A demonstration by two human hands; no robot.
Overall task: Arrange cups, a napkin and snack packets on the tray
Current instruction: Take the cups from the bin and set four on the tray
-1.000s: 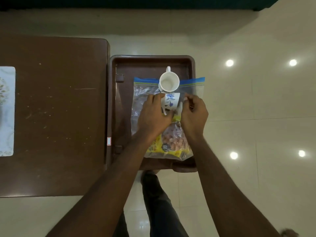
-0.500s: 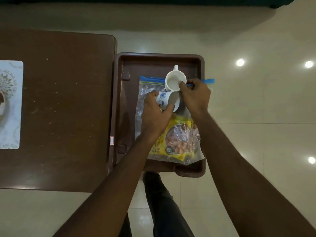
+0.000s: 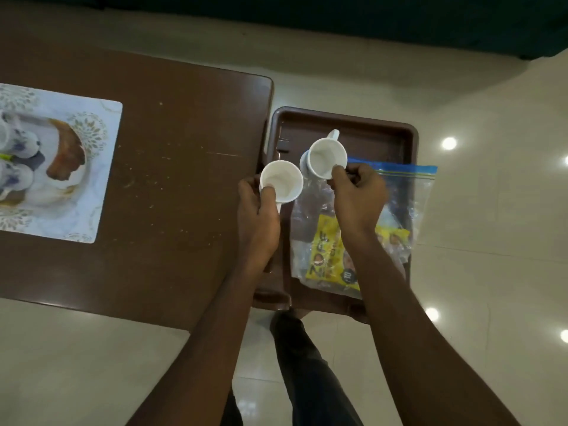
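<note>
A dark brown tray [image 3: 378, 130] sits to the right of the brown table. My left hand [image 3: 257, 216] grips a white cup [image 3: 281, 181] upright over the tray's left edge. My right hand [image 3: 358, 195] pinches the rim of a second white cup [image 3: 325, 156], whose handle points away from me, above the tray. Under my right hand a clear zip bag with a blue strip [image 3: 408, 192] lies on the tray, with a yellow snack packet [image 3: 329, 256] inside it.
The brown table [image 3: 172, 186] holds a white patterned tray [image 3: 101, 167] at the left with more white-and-blue cups [image 3: 18, 176] and a brown item. Glossy cream floor surrounds everything. My dark-trousered leg [image 3: 307, 364] stands below the tray.
The tilted cup that both hands held over the bag is now upright in my left hand, moved left. My right hand has taken the other cup by its rim. The view shifted right.
</note>
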